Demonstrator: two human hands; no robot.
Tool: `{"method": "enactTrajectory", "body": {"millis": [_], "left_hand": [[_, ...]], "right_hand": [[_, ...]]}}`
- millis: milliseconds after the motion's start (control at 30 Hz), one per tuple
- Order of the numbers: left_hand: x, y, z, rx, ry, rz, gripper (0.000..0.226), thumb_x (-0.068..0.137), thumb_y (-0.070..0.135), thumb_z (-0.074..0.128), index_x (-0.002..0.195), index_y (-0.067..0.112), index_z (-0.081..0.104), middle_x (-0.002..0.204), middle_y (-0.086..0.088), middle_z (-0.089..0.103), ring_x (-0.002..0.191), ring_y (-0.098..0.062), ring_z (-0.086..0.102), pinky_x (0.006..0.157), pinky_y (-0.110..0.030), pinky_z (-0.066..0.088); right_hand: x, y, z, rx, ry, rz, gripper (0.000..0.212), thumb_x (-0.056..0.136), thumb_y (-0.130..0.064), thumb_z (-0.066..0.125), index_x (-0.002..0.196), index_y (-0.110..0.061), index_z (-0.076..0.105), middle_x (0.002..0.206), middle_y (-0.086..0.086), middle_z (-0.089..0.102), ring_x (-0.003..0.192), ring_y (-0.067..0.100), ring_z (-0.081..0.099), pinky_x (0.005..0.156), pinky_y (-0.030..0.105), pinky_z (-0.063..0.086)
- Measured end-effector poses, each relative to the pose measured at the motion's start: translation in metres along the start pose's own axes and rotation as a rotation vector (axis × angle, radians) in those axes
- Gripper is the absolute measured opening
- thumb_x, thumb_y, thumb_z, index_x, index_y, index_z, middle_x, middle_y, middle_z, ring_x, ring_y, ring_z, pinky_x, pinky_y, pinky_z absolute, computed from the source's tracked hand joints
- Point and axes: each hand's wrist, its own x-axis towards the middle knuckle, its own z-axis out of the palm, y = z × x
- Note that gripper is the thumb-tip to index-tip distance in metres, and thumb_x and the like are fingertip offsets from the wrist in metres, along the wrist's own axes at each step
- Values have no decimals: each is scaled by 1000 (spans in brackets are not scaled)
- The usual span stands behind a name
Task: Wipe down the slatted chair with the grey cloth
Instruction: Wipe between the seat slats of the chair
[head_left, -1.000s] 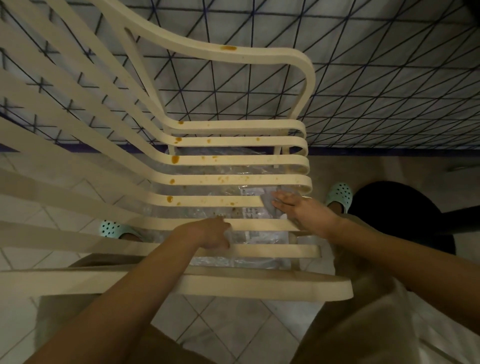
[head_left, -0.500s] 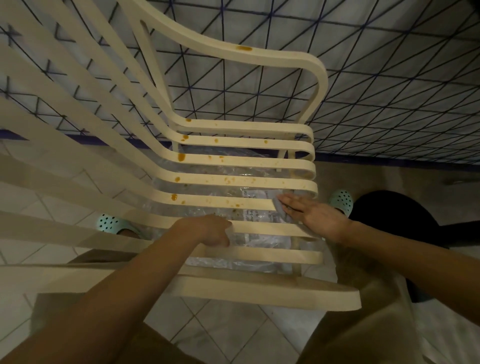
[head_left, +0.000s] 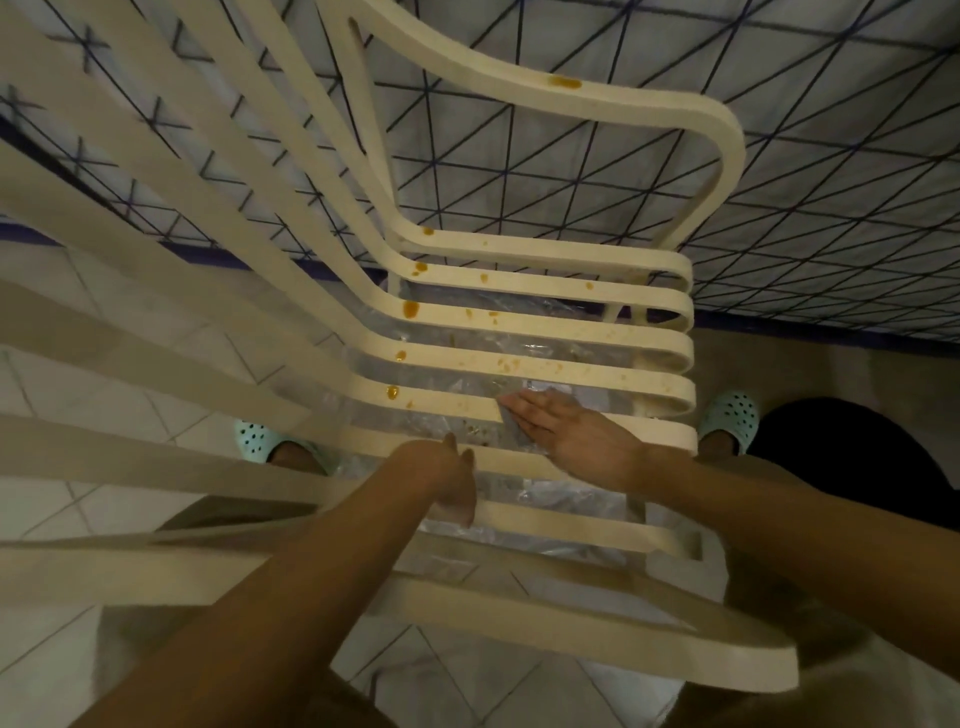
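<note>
A cream slatted chair (head_left: 571, 291) fills the view from above, its seat slats speckled with orange-brown stains (head_left: 410, 309). My right hand (head_left: 566, 431) lies flat on a near seat slat, pressing the grey cloth (head_left: 511, 423) under its fingers; only the cloth's left edge shows. My left hand (head_left: 447, 478) grips the slat just in front, fingers curled over its edge. Clear plastic sheeting (head_left: 545, 493) lies under the seat.
My feet in mint clogs (head_left: 727, 415) stand either side of the seat on pale floor tiles (head_left: 78, 519). A wall of tiles with dark diagonal lines (head_left: 779, 104) rises behind the chair. A black round object (head_left: 857, 457) sits at the right.
My right hand with the cloth has slid left along the slat, toward the stains. My left hand keeps its grip on the slat. The camera has moved closer.
</note>
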Motion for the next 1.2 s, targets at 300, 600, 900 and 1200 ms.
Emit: {"method": "enactTrajectory", "body": {"millis": [300,600,900,1200], "left_hand": [[-1,-1,-2,0,-33,14,96,93,46,55,152,17,-15,157,-10,-29,145,-36,20,114,-46,30],[7,-4,4,-9,-27,-15,96,91,49,56,153,21,-13,157,-5,-28,147,-34,15,115,-48,27],[7,-4,4,-13,-11,-7,93,93,48,54,153,20,-12,159,-5,-24,147,-34,13,116,-47,25],[8,-6,0,-75,49,10,88,94,45,54,154,18,-4,162,-6,-11,147,-31,14,117,-46,23]], "right_hand": [[68,-27,5,162,-83,4,68,94,-10,50,152,-2,15,161,16,14,148,33,16,114,50,29],[7,-7,7,60,56,-16,72,83,-3,65,148,-3,34,156,14,31,143,29,32,115,43,30],[-94,39,13,14,-36,34,73,92,-8,45,156,-9,9,163,9,6,150,25,7,118,39,14],[-94,39,10,21,-53,38,67,91,-8,40,154,-7,15,162,11,14,148,26,15,120,38,15]]}}
